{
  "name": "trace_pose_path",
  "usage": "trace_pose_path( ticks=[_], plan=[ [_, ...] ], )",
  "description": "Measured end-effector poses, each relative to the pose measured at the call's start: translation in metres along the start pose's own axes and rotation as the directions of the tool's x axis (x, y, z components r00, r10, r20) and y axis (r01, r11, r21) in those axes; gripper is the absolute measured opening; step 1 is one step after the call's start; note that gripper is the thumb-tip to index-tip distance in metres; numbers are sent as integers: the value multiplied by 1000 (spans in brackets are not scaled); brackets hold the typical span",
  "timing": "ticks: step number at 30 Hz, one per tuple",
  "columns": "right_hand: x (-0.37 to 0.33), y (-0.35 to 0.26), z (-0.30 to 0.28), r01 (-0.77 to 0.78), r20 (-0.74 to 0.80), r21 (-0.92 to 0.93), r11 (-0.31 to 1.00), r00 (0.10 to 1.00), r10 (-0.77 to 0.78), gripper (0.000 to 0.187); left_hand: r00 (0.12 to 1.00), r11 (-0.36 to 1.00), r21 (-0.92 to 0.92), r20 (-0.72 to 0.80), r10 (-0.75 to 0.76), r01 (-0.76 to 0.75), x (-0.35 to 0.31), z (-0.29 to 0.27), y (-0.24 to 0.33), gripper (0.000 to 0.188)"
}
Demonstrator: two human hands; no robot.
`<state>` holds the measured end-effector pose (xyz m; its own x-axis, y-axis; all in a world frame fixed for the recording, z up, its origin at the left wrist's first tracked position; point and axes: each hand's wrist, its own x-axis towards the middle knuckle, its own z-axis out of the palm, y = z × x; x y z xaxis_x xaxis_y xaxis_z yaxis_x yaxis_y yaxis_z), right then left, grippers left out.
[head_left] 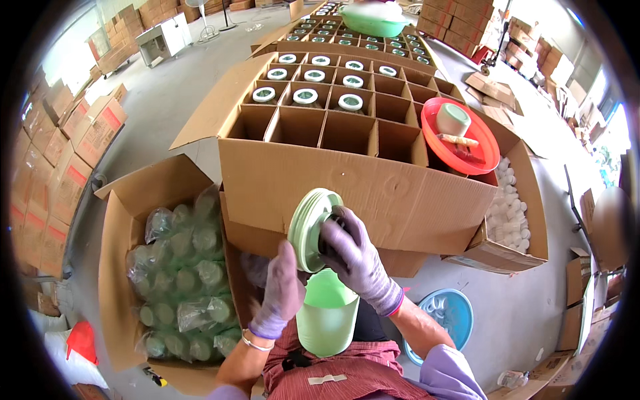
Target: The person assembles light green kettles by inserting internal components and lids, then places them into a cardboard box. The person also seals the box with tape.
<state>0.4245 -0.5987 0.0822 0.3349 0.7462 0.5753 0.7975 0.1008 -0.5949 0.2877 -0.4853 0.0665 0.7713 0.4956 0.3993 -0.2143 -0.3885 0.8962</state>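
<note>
Green lid (pixel 305 230) in curled right hand (pixel 357 260), left hand (pixel 283 288) upright.

A smooth grey floor (pixel 167 100) spreads beneath bright, whitish light, with cardboard cartons (pixel 80 150) stacked along the left, a white cabinet-like unit (pixel 176 33) farther back, more brown cartons (pixel 453 21) at upper right, and a glaring window (pixel 619 127) by the right-hand wall (pixel 590 63).

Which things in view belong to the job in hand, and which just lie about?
Likely in use:
- ridged green lid in the right hand
- green container below it
- partitioned carton

Probably just lying about:
- white cabinet
- flattened cardboard
</note>
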Motion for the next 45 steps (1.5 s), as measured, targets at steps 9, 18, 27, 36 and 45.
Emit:
trace_pose_path(
  ticks=[9,18,27,36,45],
  plan=[
    [11,46,-53,-237,535,508,828,840,-87,66,701,418,565,522,486,-711,7,-26,2,44],
    [199,95,-114,-145,146,-875,461,830,539,46,784,995,95,615,-77,23,-15,-2,-48,38],
    [281,229,-41,-14,431,-650,759,816,384,47,751,996,-34,660,-36,78,-3,-8,-58,45],
    [270,100,-125,-71,-15,-599,797,997,77,55,950,726,-614,196,-242,312,47,-14,-46,58],
    [105,-17,-80,322,60,-397,860,944,-325,64,949,216,-937,226,-222,274,86,-11,-24,74]
  ],
)
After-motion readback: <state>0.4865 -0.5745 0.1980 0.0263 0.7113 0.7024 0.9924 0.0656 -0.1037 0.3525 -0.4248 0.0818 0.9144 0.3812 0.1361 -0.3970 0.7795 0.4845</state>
